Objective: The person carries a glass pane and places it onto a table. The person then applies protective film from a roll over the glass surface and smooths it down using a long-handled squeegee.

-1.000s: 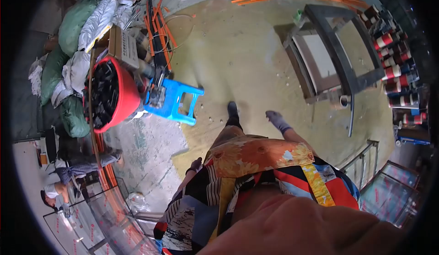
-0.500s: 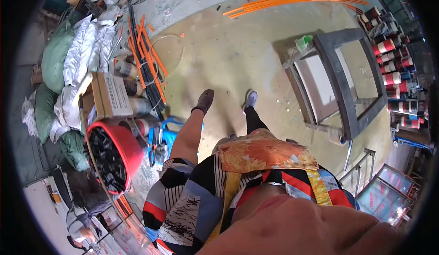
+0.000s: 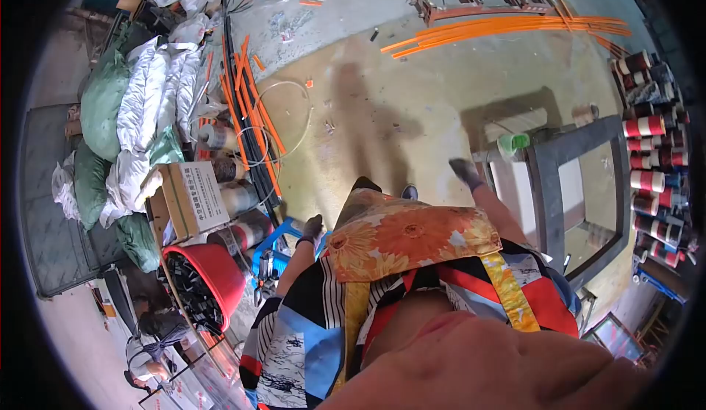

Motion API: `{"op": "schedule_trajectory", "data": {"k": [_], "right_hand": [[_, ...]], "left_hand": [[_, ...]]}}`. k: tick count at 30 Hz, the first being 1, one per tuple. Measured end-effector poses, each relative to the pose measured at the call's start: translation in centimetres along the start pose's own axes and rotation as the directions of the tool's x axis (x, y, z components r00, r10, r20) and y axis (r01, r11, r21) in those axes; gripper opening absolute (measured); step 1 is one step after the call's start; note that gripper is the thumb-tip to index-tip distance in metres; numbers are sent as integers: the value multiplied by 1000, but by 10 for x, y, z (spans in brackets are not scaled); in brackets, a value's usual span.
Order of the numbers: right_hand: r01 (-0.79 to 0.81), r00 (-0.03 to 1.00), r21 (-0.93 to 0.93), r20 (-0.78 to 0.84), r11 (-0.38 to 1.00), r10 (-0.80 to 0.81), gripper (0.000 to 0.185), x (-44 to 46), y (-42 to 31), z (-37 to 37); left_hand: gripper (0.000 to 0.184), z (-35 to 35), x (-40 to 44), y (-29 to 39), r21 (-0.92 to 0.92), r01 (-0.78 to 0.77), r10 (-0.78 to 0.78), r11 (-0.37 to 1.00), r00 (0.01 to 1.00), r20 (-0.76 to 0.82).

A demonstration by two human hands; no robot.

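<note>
My left hand [image 3: 314,227], in a dark glove, hangs at my left side close to a blue stool-like object [image 3: 288,235]. Its fingers look loose, and I see nothing in them. My right hand [image 3: 464,172], also dark-gloved, reaches out to the right with fingers extended and holds nothing visible. It is just left of a green item [image 3: 512,143] atop a stand with a large dark rectangular frame [image 3: 546,208] leaning on it. An orange floral apron [image 3: 412,235] covers my front. Some blur hides the finger details.
On the left are a red tub [image 3: 224,277] of small black pieces, a cardboard box [image 3: 198,200], and white sacks [image 3: 143,101]. Orange strips [image 3: 500,27] lie ahead on the floor. Red and white rolls [image 3: 647,182] line the right side. A person [image 3: 140,358] is at lower left.
My left hand has drawn back toward my body. My right hand has come into sight, out to the right. The view has shifted, and the dark frame appears closer to me.
</note>
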State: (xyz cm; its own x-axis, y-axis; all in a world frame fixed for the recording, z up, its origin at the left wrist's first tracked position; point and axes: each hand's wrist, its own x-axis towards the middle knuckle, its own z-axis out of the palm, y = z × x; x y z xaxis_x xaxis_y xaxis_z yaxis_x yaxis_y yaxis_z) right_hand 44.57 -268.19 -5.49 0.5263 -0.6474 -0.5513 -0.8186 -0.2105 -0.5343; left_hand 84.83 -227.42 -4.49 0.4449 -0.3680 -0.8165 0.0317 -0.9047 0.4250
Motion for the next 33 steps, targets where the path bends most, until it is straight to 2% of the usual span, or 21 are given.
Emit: {"op": "schedule_trajectory", "data": {"k": [2,3,5,7,9,11,13,14,15,16,17,18,19,22,25,27,29,30,31,32,33], "right_hand": [[25,978,500,-193,866,83,44,46,-56,-41],[-18,973,395,-205,919,107,41,62,-89,-70],[66,974,449,-222,891,40,39,105,-119,-92],[76,979,506,-203,859,33,38,133,-129,-85],[123,982,613,-191,781,-5,34,168,-128,-70],[96,992,458,-113,884,-49,29,177,-112,-53],[238,971,295,-83,925,-224,24,153,-110,-60],[-58,994,484,111,873,5,25,149,-111,-71],[-362,923,591,337,721,187,26,149,-115,-85],[-369,920,589,340,719,194,26,148,-132,-105],[-374,927,676,304,635,222,26,146,-141,-118],[-371,927,755,271,541,257,28,146,-147,-124],[-386,921,755,281,530,270,28,155,-140,-120],[-226,945,757,18,613,326,28,199,-140,-129],[-239,938,796,41,556,345,29,243,-189,-155],[-239,937,821,54,519,345,30,283,-208,-164],[-256,961,856,174,449,217,29,328,-217,-170],[-261,964,872,219,413,148,28,355,-220,-173],[-250,967,877,204,411,153,28,376,-223,-176],[-38,995,764,-33,644,99,23,395,-232,-185],[159,969,559,-248,814,-19,18,422,-241,-201]], "left_hand": [[33,-3,13,16,-75,61,-62,995,998,-14],[35,-2,24,24,-84,77,-78,994,997,-7],[41,0,66,36,-36,62,-61,997,998,31],[47,7,130,48,58,-47,43,997,997,70],[50,6,177,84,-188,-156,165,970,986,34],[46,-16,203,149,-200,-170,170,965,985,-17],[41,-73,165,276,-315,38,-18,948,998,65],[39,-90,176,311,-296,-4,16,955,999,36],[38,-106,187,344,-275,-46,50,960,999,8],[41,-122,233,354,-216,-134,145,967,989,33],[47,-134,277,358,-156,-218,230,964,971,69],[44,-139,286,387,-112,-312,312,943,950,-18],[42,-145,286,423,-60,-403,397,913,913,-99],[44,-157,296,508,-152,-413,411,898,910,-48],[44,-160,282,587,-334,-169,224,927,966,133],[44,-164,297,614,-277,-172,222,945,961,162],[44,-172,318,641,-176,-202,238,963,947,215],[45,-179,341,640,-107,-321,337,941,919,207],[45,-187,369,633,-47,-442,441,896,872,213],[46,-201,386,636,6,-444,431,896,871,236],[46,-219,392,642,67,-447,419,892,873,249]]}}
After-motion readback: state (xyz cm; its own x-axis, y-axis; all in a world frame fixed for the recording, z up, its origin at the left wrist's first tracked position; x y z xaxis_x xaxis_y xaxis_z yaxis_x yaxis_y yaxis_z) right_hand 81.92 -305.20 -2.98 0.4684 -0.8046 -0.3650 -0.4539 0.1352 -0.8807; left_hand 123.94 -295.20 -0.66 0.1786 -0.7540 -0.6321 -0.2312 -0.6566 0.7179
